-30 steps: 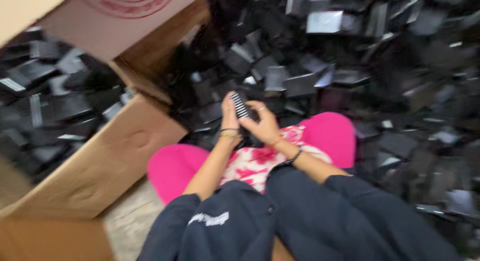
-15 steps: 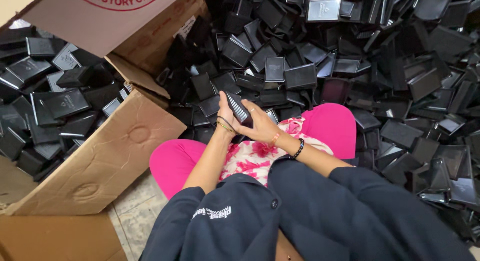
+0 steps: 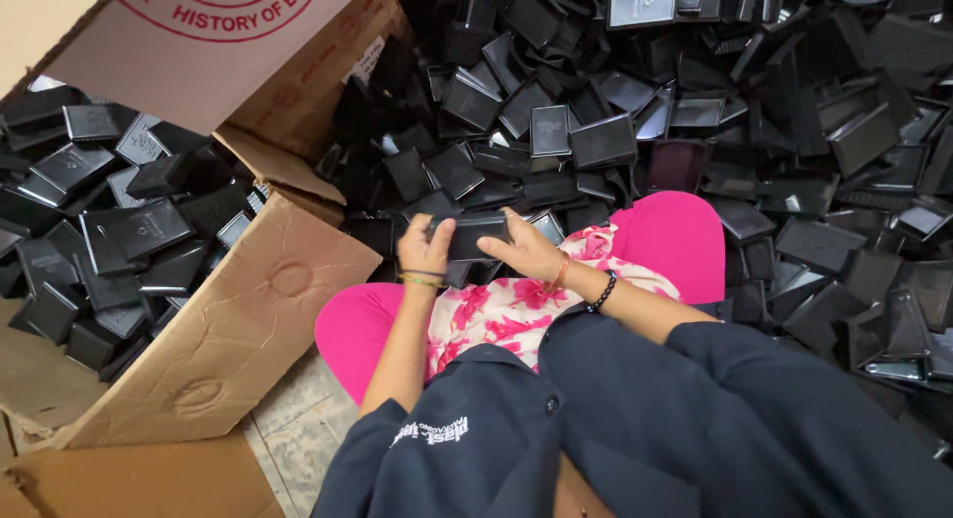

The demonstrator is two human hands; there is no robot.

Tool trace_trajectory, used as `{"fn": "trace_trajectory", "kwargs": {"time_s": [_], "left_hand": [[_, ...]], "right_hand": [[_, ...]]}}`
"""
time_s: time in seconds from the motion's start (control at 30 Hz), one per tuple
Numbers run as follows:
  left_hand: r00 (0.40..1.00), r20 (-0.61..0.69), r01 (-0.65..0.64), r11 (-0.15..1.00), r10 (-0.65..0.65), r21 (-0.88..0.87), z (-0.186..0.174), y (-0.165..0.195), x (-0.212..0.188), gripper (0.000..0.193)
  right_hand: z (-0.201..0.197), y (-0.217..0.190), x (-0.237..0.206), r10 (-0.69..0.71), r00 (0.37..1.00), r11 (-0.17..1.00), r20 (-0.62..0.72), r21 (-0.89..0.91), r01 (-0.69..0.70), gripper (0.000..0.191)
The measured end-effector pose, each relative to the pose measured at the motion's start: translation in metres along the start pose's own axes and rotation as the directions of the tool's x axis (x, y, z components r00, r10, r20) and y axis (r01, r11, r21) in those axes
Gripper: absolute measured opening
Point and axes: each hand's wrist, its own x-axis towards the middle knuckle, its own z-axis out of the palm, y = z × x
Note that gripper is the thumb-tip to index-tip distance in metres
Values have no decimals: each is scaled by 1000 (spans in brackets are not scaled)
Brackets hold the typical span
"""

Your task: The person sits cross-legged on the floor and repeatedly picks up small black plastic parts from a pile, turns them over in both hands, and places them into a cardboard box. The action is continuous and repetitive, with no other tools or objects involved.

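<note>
Both my hands hold one small black plastic case flat in front of my lap. My left hand grips its left end with the thumb on top. My right hand, with bead bracelets on the wrist, grips its right end. Below the hands lie my pink trousers and a pink-and-white floral cloth. Dark blue sleeves cover my upper arms.
A big heap of black plastic cases spreads across the floor ahead and to the right. At the left an open cardboard box holds several more black cases. Bare tiled floor shows by my left knee.
The case was held upright and tilted between my hands; it now lies level across both hands. The view has shifted slightly toward the box.
</note>
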Motion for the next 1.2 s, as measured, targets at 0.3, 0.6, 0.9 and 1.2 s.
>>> {"fn": "trace_trajectory", "kwargs": {"time_s": [0.3, 0.6, 0.9, 1.2], "left_hand": [[542, -596, 2, 708, 593, 706, -272, 56, 66, 58], [854, -387, -22, 768, 348, 640, -111, 26, 88, 36], [890, -100, 345, 516, -445, 784, 75, 10, 135, 91], [824, 72, 309, 552, -563, 775, 84, 22, 154, 121]], "right_hand": [[-50, 8, 18, -146, 988, 802, -40, -590, 94, 50], [-113, -14, 93, -230, 846, 428, -481, -831, -356, 71], [-106, -20, 112, -122, 851, 78, -512, -859, -506, 86], [-109, -6, 51, -319, 870, 256, -377, -918, -304, 64]]}}
